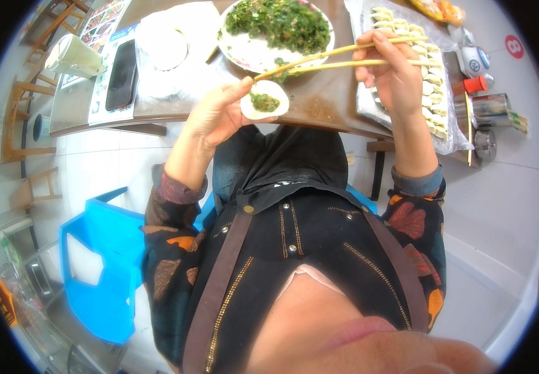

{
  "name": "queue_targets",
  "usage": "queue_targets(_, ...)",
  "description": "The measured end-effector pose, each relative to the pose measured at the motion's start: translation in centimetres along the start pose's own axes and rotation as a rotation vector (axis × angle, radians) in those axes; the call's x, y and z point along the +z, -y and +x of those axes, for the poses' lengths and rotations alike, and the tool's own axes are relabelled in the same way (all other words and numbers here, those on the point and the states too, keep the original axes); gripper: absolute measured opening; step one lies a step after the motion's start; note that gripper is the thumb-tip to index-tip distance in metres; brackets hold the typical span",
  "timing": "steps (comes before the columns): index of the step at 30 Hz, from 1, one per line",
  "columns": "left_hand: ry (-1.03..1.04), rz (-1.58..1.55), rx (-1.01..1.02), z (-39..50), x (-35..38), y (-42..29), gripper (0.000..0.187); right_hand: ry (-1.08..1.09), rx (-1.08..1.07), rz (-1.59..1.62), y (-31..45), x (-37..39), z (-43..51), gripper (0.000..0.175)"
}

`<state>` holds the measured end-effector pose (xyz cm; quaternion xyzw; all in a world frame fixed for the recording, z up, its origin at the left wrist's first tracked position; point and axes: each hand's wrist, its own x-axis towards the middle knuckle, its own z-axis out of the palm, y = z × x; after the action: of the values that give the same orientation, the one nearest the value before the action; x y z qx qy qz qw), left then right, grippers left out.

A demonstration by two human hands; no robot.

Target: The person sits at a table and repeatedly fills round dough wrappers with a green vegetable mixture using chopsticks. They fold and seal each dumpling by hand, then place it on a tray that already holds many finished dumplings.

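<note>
On my left hand (222, 107) rests a round dumpling wrapper (276, 110), its middle topped with chopped green filling (263, 102). My right hand (393, 70) grips a pair of wooden chopsticks (325, 57). One chopstick's tip is close to my left thumb, just above the wrapper; bits of greens cling near the tips. Beyond both hands is a large white bowl (246, 55) with chopped green filling (278, 23) heaped at its far side. Under and beside my right wrist lies a plastic-covered tray (367, 100) with rows of folded dumplings (433, 89).
A stack of pale wrappers (166, 49) lies on a floury white sheet at left, beside a phone (122, 75) and a cup (75, 56). At right are a teapot (475, 61), a red-capped container (475, 84) and a metal canister (491, 110). A blue chair (105, 280) stands at lower left.
</note>
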<state>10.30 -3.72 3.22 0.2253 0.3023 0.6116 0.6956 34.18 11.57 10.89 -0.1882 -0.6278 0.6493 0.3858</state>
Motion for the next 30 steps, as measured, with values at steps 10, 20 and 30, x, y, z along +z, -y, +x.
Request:
queue_targets(10, 0.079, 0.084, -0.079, 0.1, -0.7, 0.3, 0.044, 0.104, 0.184, 0.144, -1.1, -0.1, 0.9, 0.028)
queue_targets(20, 0.046, 0.097, -0.045, 0.1, -1.1, 0.1, 0.042, 0.048, 0.164, 0.175, -1.1, -1.6, 1.1, 0.03)
queue_targets(30, -0.041, -0.089, 0.074, -0.6, -1.9, -0.2, 0.041, -0.101, 0.071, 0.074, -1.1, -2.6, 1.3, 0.027)
